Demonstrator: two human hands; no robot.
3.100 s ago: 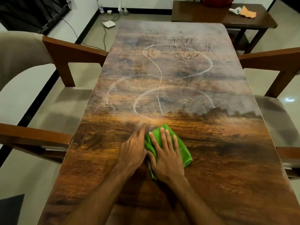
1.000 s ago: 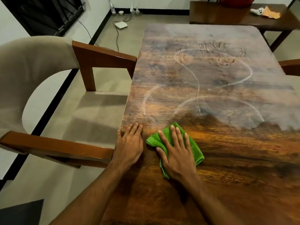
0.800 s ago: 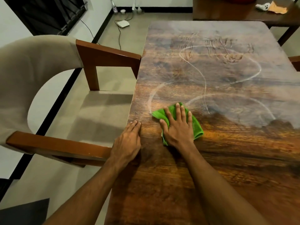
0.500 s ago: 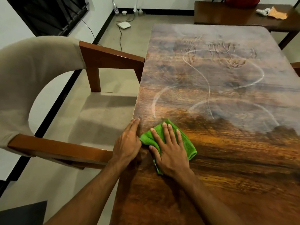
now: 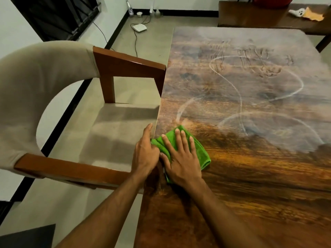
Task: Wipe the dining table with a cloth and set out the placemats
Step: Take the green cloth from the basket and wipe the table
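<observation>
The cloth (image 5: pixel 198 151) is bright green. The bench (image 5: pixel 250 176) is brown and orange near us, with dark wavy wood lines. Far away its top looks grey and dusty, with thin white curvy lines (image 5: pixel 238 97) drawn through the dust. The chair (image 5: pixel 41 86) on the left has a soft tan back and seat, and shiny red-brown wooden arms. The floor (image 5: pixel 150 38) is pale grey-tan, with a black strip along the white wall. A small white box (image 5: pixel 139 27) with a black wire lies on the floor, far left. Far right, a dark brown side table (image 5: pixel 259 13) holds something orange (image 5: pixel 313 14), something white (image 5: pixel 297 12) and something red (image 5: pixel 272 1).
</observation>
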